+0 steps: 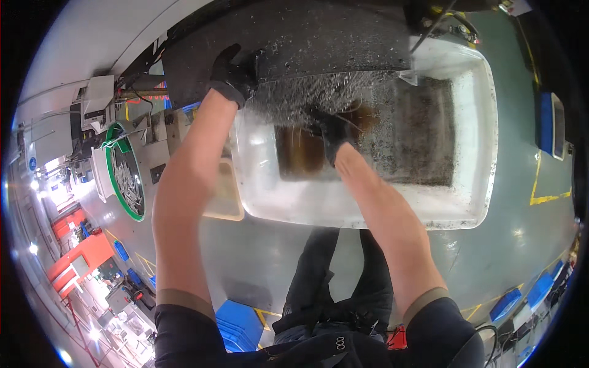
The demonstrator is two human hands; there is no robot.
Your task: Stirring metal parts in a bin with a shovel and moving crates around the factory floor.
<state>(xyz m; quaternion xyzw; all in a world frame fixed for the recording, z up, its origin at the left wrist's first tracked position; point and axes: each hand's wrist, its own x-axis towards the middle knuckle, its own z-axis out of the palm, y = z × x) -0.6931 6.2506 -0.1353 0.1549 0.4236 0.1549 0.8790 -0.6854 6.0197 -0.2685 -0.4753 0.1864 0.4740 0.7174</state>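
Observation:
Both my hands wear black gloves. My left hand (236, 75) lies against the dark panel (331, 43) near its lower left edge, thumb spread away from the fingers; the fingertips blend into the dark surface. From the panel's lower edge a shower of small shiny bits (300, 92) falls, blurred, so I cannot tell what they are. My right hand (332, 132) is just below that edge, among the falling bits and over the white tub (294, 205). Its fingers are smeared by motion. Inside the tub show a dark, speckled bottom and brownish patches.
To the left stands a green-rimmed round container (142, 208) holding many thin silvery pieces. A pale tray (227, 193) sits beside the tub's left wall. Blue bins (238, 325) stand on the grey-green floor near my legs, with yellow floor lines (549, 199) further right.

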